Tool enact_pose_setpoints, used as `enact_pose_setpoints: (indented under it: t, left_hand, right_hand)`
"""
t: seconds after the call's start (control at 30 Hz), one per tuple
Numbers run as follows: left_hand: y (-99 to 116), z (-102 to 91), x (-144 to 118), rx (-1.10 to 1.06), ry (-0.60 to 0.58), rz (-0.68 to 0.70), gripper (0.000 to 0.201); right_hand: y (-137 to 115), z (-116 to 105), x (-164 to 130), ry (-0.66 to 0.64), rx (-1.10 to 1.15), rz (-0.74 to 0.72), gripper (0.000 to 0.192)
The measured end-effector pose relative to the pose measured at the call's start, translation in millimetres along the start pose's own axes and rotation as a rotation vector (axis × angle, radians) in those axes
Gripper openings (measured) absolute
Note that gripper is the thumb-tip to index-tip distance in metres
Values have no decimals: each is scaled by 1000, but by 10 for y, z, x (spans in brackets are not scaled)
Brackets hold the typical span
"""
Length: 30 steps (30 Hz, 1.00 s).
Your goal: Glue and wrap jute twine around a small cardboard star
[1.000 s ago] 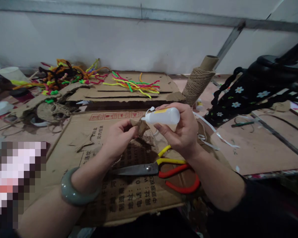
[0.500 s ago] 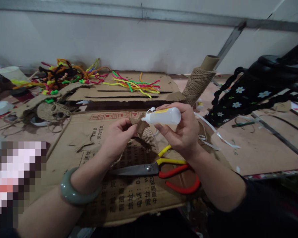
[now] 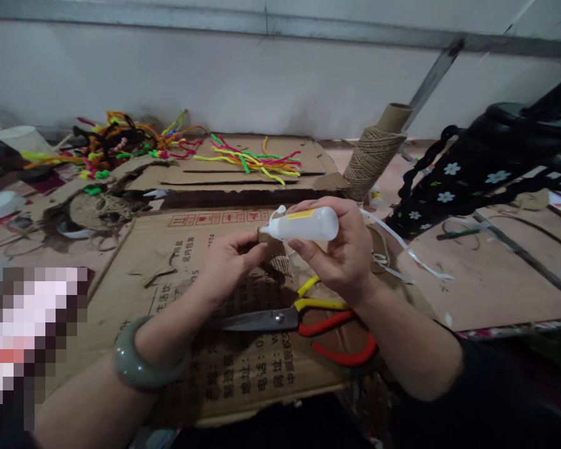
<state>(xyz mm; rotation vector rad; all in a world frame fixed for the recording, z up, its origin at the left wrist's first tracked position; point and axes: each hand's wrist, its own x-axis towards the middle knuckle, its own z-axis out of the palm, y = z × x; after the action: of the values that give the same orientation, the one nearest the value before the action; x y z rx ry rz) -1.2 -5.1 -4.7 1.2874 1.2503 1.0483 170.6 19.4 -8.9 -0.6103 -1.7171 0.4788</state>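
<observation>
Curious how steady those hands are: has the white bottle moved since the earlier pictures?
Yes, slightly: against the red symbols printed on the cardboard, the white bottle has shifted, its nozzle further left and nearer the person.

The right hand [image 3: 348,252] gripped a white squeeze bottle [image 3: 308,224] tipped sideways, its nozzle right at a small brown piece [image 3: 264,239] – mostly hidden – that the left hand [image 3: 231,262] pinched. Nearer the body, scissors [image 3: 271,320] with yellow and red handles lay on printed cardboard [image 3: 121,268]. Farther back were bright fuzzy sticks [image 3: 257,161] and a twine roll [image 3: 373,159] – tilted.
</observation>
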Motion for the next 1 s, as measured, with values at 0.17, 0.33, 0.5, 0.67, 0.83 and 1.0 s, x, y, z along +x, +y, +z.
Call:
enact_pose_setpoints:
  t: [0.17,0.33,0.5,0.67,0.83,1.0]
  left_hand:
    - [1,-15,-4,7,4,20,15]
    - [-22,-58,14,24,52,70,13]
    - [-51,-79,26,30,73,91,12]
    - [-16,-41,9,16,3,50,12]
    - [16,-30,18,-58,37,36,12]
    - [-14,-62,44,-93,114,16,14]
  right_hand:
    - [-1,-11,11,-5,-13,-2,46]
    - [10,-18,14,-8,-34,6,46]
    - [3,-17,15,3,-31,11,46]
    - [-12,-11,15,3,2,-5,45]
    - [-2,-22,21,8,-9,15,44]
    - [-1,-40,29,39,-19,15,44]
